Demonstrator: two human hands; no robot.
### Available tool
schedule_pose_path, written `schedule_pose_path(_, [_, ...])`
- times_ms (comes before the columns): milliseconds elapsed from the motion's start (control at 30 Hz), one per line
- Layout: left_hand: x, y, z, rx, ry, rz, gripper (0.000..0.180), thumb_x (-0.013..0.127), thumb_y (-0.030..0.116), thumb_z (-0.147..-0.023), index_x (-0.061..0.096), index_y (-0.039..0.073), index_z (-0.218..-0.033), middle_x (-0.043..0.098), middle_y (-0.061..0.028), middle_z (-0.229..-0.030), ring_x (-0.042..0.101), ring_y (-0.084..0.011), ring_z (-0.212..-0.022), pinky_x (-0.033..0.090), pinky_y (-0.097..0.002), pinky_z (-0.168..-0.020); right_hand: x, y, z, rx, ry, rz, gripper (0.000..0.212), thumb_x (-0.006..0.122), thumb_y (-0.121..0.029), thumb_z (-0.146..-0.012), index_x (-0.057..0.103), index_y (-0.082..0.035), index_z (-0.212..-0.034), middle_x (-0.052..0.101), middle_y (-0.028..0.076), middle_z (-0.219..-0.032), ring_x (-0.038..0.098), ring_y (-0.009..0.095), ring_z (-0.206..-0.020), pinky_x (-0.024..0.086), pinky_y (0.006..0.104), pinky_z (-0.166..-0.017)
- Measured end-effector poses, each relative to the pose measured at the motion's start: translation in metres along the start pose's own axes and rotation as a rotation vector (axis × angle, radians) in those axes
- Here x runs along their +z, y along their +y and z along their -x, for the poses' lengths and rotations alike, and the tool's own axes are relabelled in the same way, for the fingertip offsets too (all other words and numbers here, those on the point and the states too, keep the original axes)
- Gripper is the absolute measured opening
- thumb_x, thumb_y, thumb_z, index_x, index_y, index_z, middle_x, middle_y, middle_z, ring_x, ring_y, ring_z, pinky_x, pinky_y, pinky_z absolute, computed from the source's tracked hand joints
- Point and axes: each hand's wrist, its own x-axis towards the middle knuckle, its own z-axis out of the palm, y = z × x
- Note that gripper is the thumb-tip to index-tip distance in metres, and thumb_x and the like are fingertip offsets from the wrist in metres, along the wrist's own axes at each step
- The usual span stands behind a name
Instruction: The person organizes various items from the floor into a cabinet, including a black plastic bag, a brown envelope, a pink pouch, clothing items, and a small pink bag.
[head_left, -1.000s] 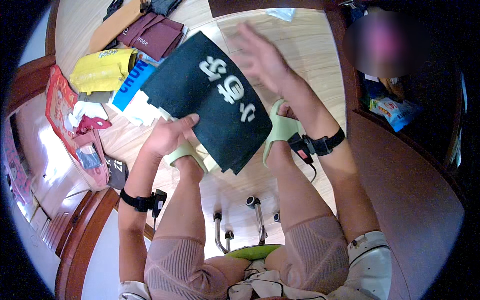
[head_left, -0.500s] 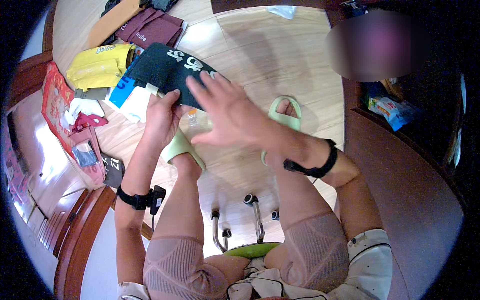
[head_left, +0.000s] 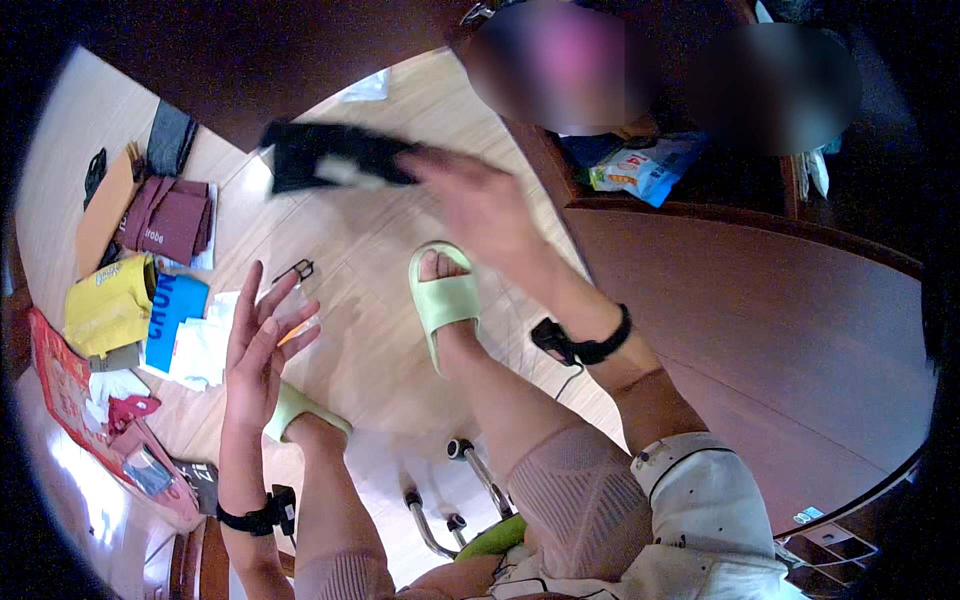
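A flat, folded black bag (head_left: pixel 315 160) with white markings hangs over the floor, blurred by motion. Its right end is gripped by my right hand (head_left: pixel 480 205), whose fingers are smeared and partly hidden. My left hand (head_left: pixel 260 345) is empty, fingers spread, above white papers or bags (head_left: pixel 205 350) on the floor. Close beside these lie a blue bag (head_left: pixel 180 310) and a folded yellow bag (head_left: pixel 110 310). Behind them is a stack of folded maroon bags (head_left: pixel 165 225) with an orange-brown flat piece (head_left: pixel 105 210) along its left side.
Nearer on the left lie a red patterned bag (head_left: pixel 65 375) and a pink bag (head_left: pixel 175 490). On the right, a dark wooden cabinet (head_left: pixel 750 300) holds a blue-and-white packet (head_left: pixel 650 165). My feet wear green slippers (head_left: pixel 447 300). Below me is a wheeled seat's metal leg (head_left: pixel 430 520).
The black bag has passed from my left hand to my right and swung toward the far side. My left hand has let go and spread its fingers. The view has turned right.
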Motion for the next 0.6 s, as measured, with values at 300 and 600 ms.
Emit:
schedule_pose_path(300, [-0.016, -0.012, -0.001, -0.088, 0.035, -0.167, 0.066, 0.051, 0.033, -0.093, 0.023, 0.008, -0.148, 0.044, -0.0189, -0.138, 0.056, -0.0280, -0.114, 0.049, -0.0382, -0.093, -0.117, 0.148, -0.012, 0.383, 0.465, 0.808, 0.059, 0.064, 0.001, -0.071, 0.056, -0.018, -0.127, 0.063, 0.013, -0.118, 0.062, 0.032, -0.103, 0.052, 0.0402, -0.083])
schedule_pose_path(600, [-0.016, -0.022, -0.004, -0.136, 0.029, -0.201, 0.074, 0.054, 0.043, -0.090, 0.025, 0.005, -0.147, 0.047, -0.0185, -0.135, 0.057, -0.0278, -0.114, 0.049, -0.0370, -0.092, -0.065, 0.225, 0.004, 0.820, -0.029, 0.584, 0.075, 0.069, -0.027, -0.079, 0.033, -0.023, -0.145, 0.047, 0.014, -0.139, 0.052, 0.037, -0.118, 0.043, 0.0501, -0.096])
